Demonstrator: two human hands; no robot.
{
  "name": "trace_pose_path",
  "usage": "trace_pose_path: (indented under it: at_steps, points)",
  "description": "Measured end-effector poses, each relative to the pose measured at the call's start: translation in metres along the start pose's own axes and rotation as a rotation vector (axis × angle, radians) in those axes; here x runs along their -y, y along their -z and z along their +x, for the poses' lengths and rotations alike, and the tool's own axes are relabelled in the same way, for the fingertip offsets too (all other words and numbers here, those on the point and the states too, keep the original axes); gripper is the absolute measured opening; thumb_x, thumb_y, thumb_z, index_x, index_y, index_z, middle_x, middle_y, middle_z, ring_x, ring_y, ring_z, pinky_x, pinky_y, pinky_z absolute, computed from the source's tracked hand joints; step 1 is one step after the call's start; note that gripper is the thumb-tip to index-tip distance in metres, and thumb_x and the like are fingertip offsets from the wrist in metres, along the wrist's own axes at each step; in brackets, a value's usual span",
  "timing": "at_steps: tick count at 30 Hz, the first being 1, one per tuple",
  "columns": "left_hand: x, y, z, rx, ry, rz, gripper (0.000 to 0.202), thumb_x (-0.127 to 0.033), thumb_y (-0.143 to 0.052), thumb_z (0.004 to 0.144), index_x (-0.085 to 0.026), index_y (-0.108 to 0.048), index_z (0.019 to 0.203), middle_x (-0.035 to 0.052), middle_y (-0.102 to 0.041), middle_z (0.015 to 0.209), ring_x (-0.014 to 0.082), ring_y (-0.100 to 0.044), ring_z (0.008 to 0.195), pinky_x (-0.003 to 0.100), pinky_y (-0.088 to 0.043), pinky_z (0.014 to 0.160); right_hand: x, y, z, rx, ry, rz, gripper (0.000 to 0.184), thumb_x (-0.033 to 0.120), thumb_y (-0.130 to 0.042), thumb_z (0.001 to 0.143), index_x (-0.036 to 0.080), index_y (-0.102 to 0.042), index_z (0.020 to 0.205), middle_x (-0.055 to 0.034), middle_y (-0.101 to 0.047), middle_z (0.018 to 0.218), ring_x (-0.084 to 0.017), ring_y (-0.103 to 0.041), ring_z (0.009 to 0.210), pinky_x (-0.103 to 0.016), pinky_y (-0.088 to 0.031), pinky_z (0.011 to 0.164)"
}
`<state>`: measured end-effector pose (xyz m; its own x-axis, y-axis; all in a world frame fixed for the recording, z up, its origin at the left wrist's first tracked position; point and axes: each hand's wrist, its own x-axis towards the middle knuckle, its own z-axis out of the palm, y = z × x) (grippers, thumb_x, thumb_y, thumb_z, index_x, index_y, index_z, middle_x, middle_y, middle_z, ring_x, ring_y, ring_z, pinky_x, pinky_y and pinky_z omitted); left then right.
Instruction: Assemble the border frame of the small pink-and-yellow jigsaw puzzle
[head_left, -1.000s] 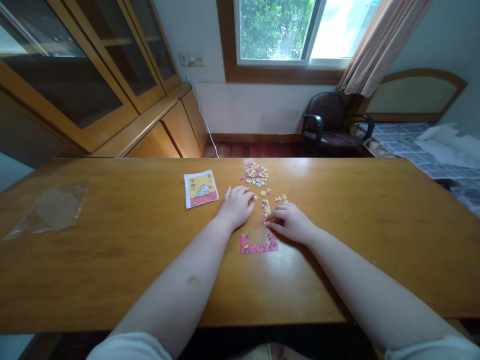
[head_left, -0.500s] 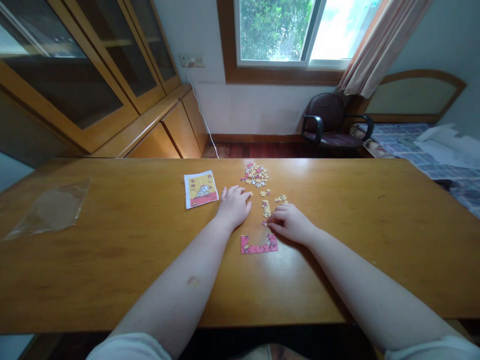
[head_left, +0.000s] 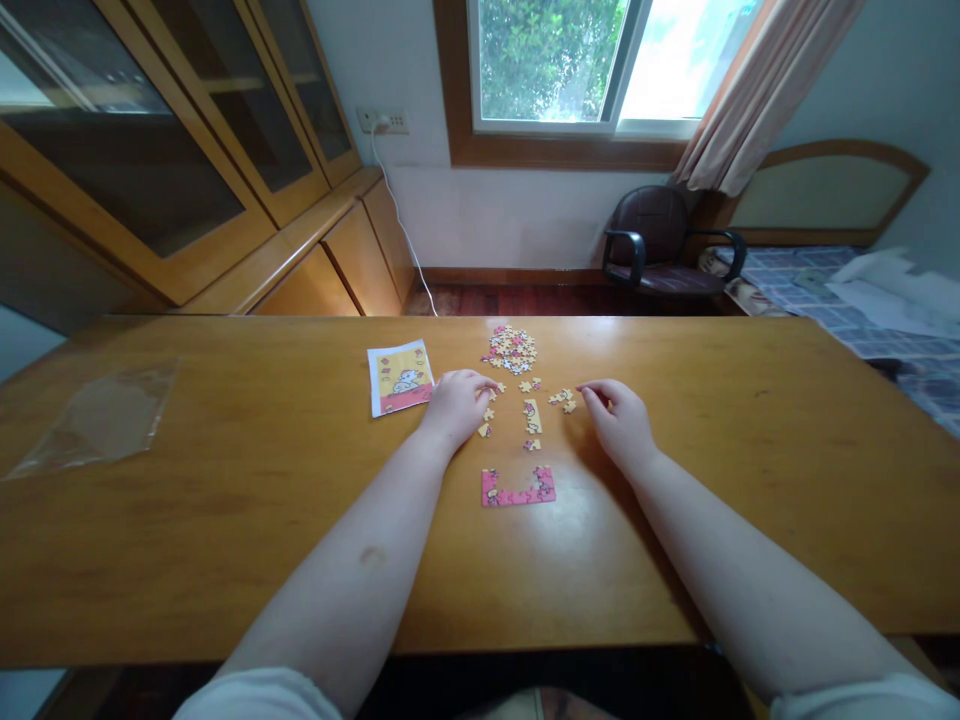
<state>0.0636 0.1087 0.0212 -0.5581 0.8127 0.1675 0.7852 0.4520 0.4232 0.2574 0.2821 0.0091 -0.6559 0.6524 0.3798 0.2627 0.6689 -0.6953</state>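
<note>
A joined pink strip of puzzle pieces (head_left: 518, 487) lies on the wooden table (head_left: 225, 500) in front of me. Above it sit a short yellow joined strip (head_left: 532, 415) and a few loose pieces (head_left: 562, 399). A heap of loose pieces (head_left: 511, 349) lies farther back. My left hand (head_left: 455, 405) rests on the table with curled fingers, beside small pieces at its fingertips. My right hand (head_left: 621, 420) lies to the right of the loose pieces, fingers bent and reaching toward them; nothing shows in its grasp.
A picture card (head_left: 401, 376) lies left of my left hand. A clear plastic bag (head_left: 101, 415) sits at the table's far left. Behind the table are wooden cabinets (head_left: 187, 150), a dark armchair (head_left: 660, 245) and a window (head_left: 592, 60).
My right hand has moved up and right, away from the yellow strip to the loose pieces. My left hand has drawn slightly left, uncovering small pieces beside it.
</note>
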Motion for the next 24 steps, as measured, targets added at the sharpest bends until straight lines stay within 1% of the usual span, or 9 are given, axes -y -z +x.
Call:
trace_pose_path:
  at_steps: [4,7,11,14,19,24]
  points:
    - [0.016,0.01,0.003,-0.054,0.061,-0.058,0.028,-0.02,-0.049,0.083,-0.023,-0.074,0.096,0.0033,-0.071,0.102,0.0231,-0.062,0.102,0.038,-0.047,0.096,-0.007,0.001,0.005,0.014,-0.098,-0.006,0.027,0.034,-0.049,0.085,0.019,-0.071,0.084,-0.0084,-0.071,0.086,-0.023,-0.061,0.08,-0.036,-0.046,0.071]
    - [0.023,0.015,0.005,-0.048,0.106,-0.087,0.028,-0.02,-0.05,0.082,-0.023,-0.074,0.096,0.0028,-0.072,0.101,0.0222,-0.063,0.1,0.035,-0.049,0.094,-0.011,-0.001,0.007,0.048,-0.145,-0.012,0.027,0.034,-0.049,0.083,0.018,-0.071,0.083,-0.0082,-0.072,0.087,-0.024,-0.063,0.083,-0.036,-0.047,0.074]
    - [0.024,0.018,0.005,-0.029,0.134,0.009,0.027,-0.022,-0.051,0.084,-0.024,-0.075,0.095,0.0033,-0.072,0.102,0.0239,-0.062,0.101,0.037,-0.047,0.096,-0.013,-0.004,0.009,0.083,-0.167,-0.05,0.027,0.034,-0.049,0.081,0.017,-0.071,0.082,-0.0075,-0.072,0.086,-0.022,-0.062,0.082,-0.034,-0.046,0.075]
    - [0.024,0.019,0.004,0.015,0.132,0.094,0.026,-0.023,-0.053,0.084,-0.026,-0.076,0.094,0.0036,-0.072,0.101,0.0259,-0.061,0.101,0.04,-0.046,0.095,-0.013,-0.006,0.009,0.106,-0.179,-0.073,0.028,0.034,-0.049,0.08,0.017,-0.071,0.081,-0.0073,-0.071,0.084,-0.021,-0.061,0.079,-0.032,-0.045,0.075]
    - [0.025,0.019,0.004,0.074,0.125,0.152,0.025,-0.024,-0.053,0.085,-0.027,-0.076,0.095,0.0043,-0.072,0.1,0.026,-0.06,0.099,0.038,-0.046,0.092,-0.011,-0.007,0.008,0.133,-0.173,-0.09,0.029,0.034,-0.048,0.081,0.017,-0.071,0.081,-0.0072,-0.071,0.083,-0.021,-0.061,0.078,-0.032,-0.044,0.074]
    - [0.023,0.016,0.003,0.102,0.098,0.178,0.027,-0.025,-0.055,0.086,-0.027,-0.074,0.104,0.0061,-0.07,0.102,0.0256,-0.059,0.1,0.038,-0.044,0.093,-0.009,-0.008,0.007,0.158,-0.137,-0.121,0.028,0.034,-0.049,0.083,0.017,-0.071,0.081,-0.0071,-0.07,0.083,-0.02,-0.06,0.078,-0.031,-0.044,0.074]
